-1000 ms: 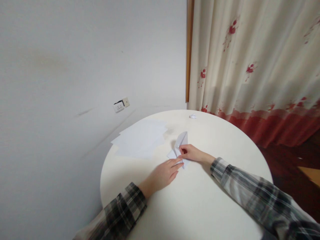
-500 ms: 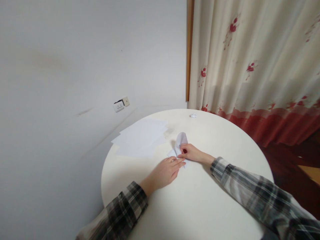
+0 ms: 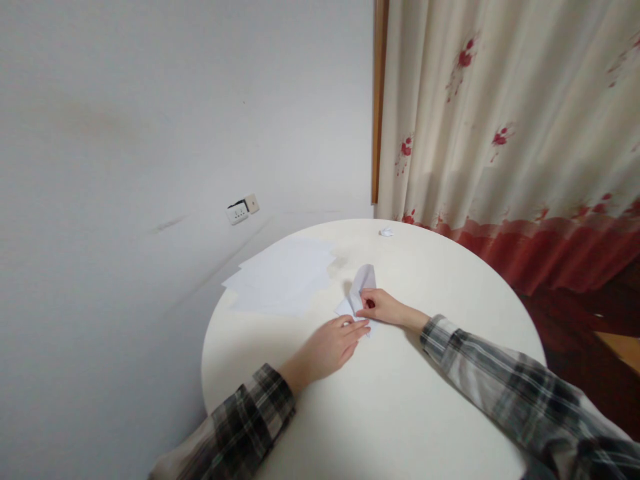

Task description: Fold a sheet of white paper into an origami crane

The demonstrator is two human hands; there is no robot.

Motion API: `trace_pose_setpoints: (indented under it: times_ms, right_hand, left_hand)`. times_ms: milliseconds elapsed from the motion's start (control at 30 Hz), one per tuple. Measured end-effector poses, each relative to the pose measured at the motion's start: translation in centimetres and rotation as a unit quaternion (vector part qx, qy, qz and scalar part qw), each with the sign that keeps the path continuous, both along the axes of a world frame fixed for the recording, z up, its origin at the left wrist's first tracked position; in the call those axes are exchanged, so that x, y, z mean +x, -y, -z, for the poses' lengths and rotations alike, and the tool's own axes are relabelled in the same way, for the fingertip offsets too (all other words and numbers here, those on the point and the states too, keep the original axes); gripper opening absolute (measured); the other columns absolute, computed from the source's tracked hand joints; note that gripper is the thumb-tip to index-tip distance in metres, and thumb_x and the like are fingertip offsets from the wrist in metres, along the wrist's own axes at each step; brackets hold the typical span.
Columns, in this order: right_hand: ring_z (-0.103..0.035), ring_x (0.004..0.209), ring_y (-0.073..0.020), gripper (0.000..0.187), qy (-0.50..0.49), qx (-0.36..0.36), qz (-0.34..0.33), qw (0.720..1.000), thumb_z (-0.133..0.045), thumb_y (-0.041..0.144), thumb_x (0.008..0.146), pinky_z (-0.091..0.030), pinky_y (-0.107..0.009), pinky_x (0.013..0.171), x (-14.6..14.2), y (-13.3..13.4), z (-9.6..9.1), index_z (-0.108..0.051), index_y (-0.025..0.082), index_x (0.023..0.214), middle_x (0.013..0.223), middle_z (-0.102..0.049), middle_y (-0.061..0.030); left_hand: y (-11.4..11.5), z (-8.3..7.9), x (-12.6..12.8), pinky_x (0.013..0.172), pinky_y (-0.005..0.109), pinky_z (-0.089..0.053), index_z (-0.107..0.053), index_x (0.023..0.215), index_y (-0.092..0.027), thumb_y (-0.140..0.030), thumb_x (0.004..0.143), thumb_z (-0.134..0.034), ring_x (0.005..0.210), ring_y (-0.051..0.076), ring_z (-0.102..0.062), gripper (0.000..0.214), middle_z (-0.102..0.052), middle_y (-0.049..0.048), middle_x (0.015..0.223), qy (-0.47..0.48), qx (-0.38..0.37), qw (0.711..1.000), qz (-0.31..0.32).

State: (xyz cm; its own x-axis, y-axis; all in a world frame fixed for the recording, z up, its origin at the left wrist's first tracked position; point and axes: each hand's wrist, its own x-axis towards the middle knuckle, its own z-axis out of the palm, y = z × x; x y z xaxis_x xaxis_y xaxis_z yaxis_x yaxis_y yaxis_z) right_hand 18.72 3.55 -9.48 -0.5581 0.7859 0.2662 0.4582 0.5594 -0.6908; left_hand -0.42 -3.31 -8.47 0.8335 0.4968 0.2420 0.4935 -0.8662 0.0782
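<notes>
A folded sheet of white paper [image 3: 364, 277] lies on the round white table [image 3: 400, 400], with one flap standing up at its far side. My right hand [image 3: 384, 307] pinches the paper near the base of that flap, thumb and fingers closed on it. On the near part of the paper rests my left hand [image 3: 333, 343], its fingers stretched out flat and pressing the paper down. The fingers of both hands cover much of the folds between them.
Loose white sheets [image 3: 280, 277] are spread over the table's left side. A small folded paper piece [image 3: 387, 232] sits near the far edge. Beyond the table are a wall with a socket [image 3: 237, 213] and a flowered curtain [image 3: 480, 133].
Hardly anything differs. Both hands stay on the folded paper, and the raised flap keeps nearly the same shape.
</notes>
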Motion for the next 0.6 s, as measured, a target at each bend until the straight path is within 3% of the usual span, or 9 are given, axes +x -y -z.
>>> trace_pose_setpoints:
  times_ms: [600]
  right_hand:
    - [-0.039,0.057,-0.0093,0.022,-0.037,0.029,-0.012,0.999,-0.063,0.023,0.071,-0.032,-0.021,0.054,0.47,-0.04,0.94,-0.046,0.017,0.059,0.063,-0.044,0.0035]
  left_hand:
    - [-0.14,0.63,-0.91,0.103,0.037,-0.032,-0.038,0.130,-0.017,-0.028,0.091,-0.039,0.120,0.022,-0.037,0.041,-0.045,0.0051,0.133,-0.011,-0.015,1.000,0.016]
